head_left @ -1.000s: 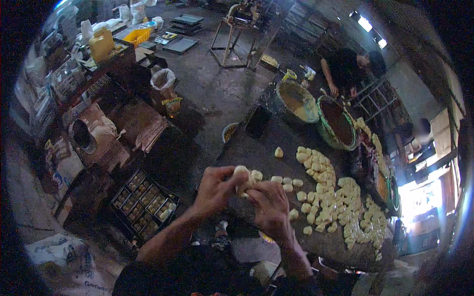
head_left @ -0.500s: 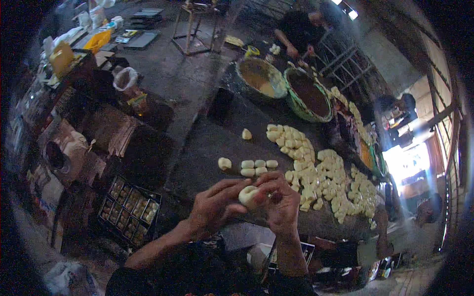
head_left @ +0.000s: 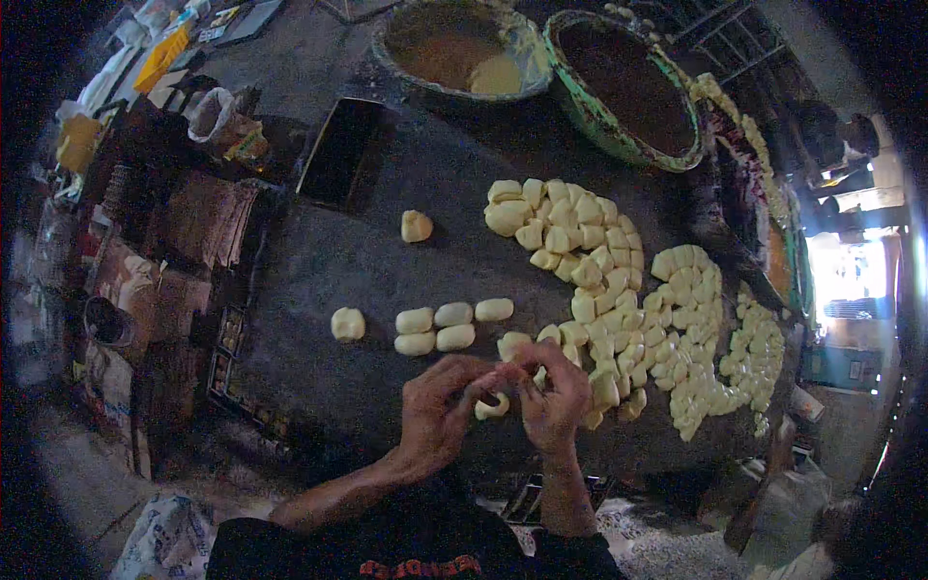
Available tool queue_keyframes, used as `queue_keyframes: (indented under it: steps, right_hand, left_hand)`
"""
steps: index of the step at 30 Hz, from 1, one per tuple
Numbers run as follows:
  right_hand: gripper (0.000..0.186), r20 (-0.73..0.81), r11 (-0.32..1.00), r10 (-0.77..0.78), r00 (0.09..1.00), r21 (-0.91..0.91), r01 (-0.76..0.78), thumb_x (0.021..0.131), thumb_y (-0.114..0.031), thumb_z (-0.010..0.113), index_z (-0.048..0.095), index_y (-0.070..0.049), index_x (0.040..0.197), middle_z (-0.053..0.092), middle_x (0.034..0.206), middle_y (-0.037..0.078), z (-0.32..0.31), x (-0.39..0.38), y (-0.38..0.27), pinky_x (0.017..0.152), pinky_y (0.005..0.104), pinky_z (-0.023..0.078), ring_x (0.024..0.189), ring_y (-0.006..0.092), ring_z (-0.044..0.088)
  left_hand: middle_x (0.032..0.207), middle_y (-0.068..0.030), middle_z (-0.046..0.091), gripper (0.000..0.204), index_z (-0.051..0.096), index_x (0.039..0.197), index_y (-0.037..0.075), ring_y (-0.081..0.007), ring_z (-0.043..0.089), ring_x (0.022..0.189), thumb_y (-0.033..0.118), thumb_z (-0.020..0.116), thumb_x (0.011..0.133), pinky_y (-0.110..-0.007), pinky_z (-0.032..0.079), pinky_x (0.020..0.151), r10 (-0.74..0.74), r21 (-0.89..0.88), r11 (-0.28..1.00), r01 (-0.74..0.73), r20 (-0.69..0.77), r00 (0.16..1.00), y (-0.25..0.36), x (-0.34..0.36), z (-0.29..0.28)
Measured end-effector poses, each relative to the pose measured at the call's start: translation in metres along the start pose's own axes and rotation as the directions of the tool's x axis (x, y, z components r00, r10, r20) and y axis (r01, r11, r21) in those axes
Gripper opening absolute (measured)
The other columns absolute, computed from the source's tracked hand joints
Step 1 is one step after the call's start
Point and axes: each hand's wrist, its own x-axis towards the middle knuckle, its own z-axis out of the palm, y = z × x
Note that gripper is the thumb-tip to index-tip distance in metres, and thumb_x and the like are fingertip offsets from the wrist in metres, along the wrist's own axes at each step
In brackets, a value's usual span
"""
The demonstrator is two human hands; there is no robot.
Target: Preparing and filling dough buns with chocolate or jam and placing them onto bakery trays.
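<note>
A pale, curled dough piece (head_left: 491, 406) with a dark hollow in it sits between my two hands, low over the near part of the table. My left hand (head_left: 440, 411) is closed on it from the left. Fingertips of my right hand (head_left: 553, 396) are pinched together and meet those of the left just above the dough; what they grip is hidden. Several smooth oval dough pieces (head_left: 454, 337) lie in two short rows beyond my hands. A rounder dough lump (head_left: 348, 325) rests left of them, and another single lump (head_left: 417, 226) lies farther off.
A large spread of cut dough pieces (head_left: 604, 290) covers the table's right side. Two big basins (head_left: 556, 82) stand at the far edge, near a dark rectangular tin (head_left: 340, 155). Trays of round pieces (head_left: 242, 391) sit below the table's left edge.
My view has shifted closer over the table. The dough piece, earlier a rounded ball between both hands, now shows lower and curled, with my fingertips brought together above it.
</note>
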Motion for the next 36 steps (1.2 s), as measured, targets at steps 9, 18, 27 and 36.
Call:
queue_keyframes:
  steps: [9,18,27,36]
  right_hand:
    - [0.011,0.094,0.993,0.11,0.989,-0.05,-0.106,0.086,-0.009,0.064,0.067,-0.002,0.093,0.066,0.089,0.01,-0.007,0.025,0.064,0.073,0.0311,0.052,0.082,0.0212,0.064]
    - [0.056,0.273,0.852,-0.023,0.962,-0.498,0.162,0.071,0.001,0.071,0.051,-0.008,0.122,0.047,0.126,0.013,0.006,0.041,0.063,0.095,0.0409,0.046,0.117,0.0342,0.048]
    - [0.06,0.446,0.426,-0.248,0.86,-0.747,0.51,0.076,-0.017,0.069,0.046,-0.017,0.132,0.043,0.132,0.013,0.03,0.038,0.017,0.099,0.0463,0.042,0.12,0.0368,0.044]
    - [0.06,0.499,0.989,-0.14,0.855,0.026,0.147,0.092,-0.052,0.05,0.044,-0.009,0.134,0.059,0.117,0.013,0.066,0.071,0.116,0.084,0.0333,0.05,0.103,0.0193,0.057]
  left_hand:
    - [0.104,-0.0127,0.066,0.022,0.065,0.1,0.001,-0.0219,0.066,0.093,-0.005,0.065,0.078,-0.033,0.053,0.085,-0.214,-0.268,0.947,0.177,-0.117,0.97,-0.026,0.043,0.029]
    - [0.105,-0.0115,0.06,0.018,0.062,0.098,0.002,-0.0314,0.053,0.107,0.009,0.063,0.082,-0.044,0.039,0.097,0.074,0.555,0.831,-0.032,-0.055,0.996,-0.046,0.067,-0.031]
    - [0.101,-0.0104,0.059,0.018,0.062,0.103,0.007,-0.0314,0.052,0.102,0.019,0.054,0.092,-0.044,0.037,0.091,0.327,0.623,0.763,-0.172,-0.143,0.934,-0.033,0.009,-0.095]
    - [0.099,-0.0101,0.064,0.014,0.065,0.1,0.008,-0.026,0.059,0.097,0.016,0.057,0.092,-0.039,0.042,0.087,0.219,0.452,0.877,-0.163,-0.072,0.973,-0.046,-0.047,-0.081]
